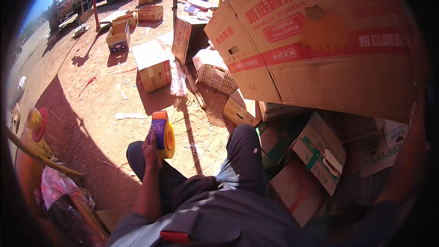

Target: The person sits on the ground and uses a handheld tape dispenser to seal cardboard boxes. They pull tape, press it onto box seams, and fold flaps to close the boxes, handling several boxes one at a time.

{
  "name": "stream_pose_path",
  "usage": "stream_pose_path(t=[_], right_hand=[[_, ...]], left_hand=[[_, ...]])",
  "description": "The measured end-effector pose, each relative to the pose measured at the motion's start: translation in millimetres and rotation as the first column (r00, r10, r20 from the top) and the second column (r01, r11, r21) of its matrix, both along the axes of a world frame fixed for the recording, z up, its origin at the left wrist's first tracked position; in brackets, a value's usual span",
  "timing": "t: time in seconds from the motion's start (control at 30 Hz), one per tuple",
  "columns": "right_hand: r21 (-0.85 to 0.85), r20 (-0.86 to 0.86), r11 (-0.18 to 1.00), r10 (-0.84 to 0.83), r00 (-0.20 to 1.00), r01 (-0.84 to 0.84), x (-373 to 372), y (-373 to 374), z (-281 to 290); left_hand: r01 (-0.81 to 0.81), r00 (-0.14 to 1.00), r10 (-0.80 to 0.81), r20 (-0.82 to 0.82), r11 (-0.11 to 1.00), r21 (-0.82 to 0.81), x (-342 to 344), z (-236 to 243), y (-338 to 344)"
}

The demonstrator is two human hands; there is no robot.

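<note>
My left hand [151, 152] is closed around a tape dispenser with an orange and purple top, above my left knee. A roll of yellow tape [169, 141] sits in it. On the right, my right forearm [408, 164] reaches up along the dark rim of the picture to the side of a big cardboard box [315, 80]. This brown box with red print is tilted and raised over other cartons. My right hand's fingers are lost in shadow at the box's far right side, so their grip cannot be made out.
Below the big box lie several cartons, one with green tape [320, 153]. A plastic crate [216, 77] and a closed carton [152, 66] stand ahead on the dirt. Thin poles [175, 0] rise beyond. A bag of clear plastic [59, 185] lies at lower left.
</note>
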State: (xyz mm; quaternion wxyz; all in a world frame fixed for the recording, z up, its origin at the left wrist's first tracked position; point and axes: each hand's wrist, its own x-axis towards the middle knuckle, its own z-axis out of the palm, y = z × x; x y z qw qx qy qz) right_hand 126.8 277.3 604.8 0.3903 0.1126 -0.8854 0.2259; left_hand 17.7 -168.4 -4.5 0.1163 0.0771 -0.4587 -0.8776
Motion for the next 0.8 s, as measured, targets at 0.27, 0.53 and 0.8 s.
stream_pose_path(t=[0.27, 0.53, 0.8], right_hand=[[0.058, 0.361, 0.987, 0.12, 0.925, -0.15, -253.3, -30.0, -149.6], [0.359, 0.545, 0.797, 0.244, 0.802, -0.486, -217.1, -139.9, -287.2], [-0.127, 0.603, 0.778, 0.553, 0.575, -0.616, -163.6, -300.8, -412.1]], left_hand=[[-0.232, 0.973, 0.227, 0.051, 0.954, 0.188, 97.3, 48.1, -29.1], [-0.332, 0.941, 0.337, 0.025, 0.935, -0.122, 120.7, 108.1, -59.4], [-0.411, 0.911, 0.406, -0.072, 0.877, -0.249, 104.5, 153.8, -108.8]])
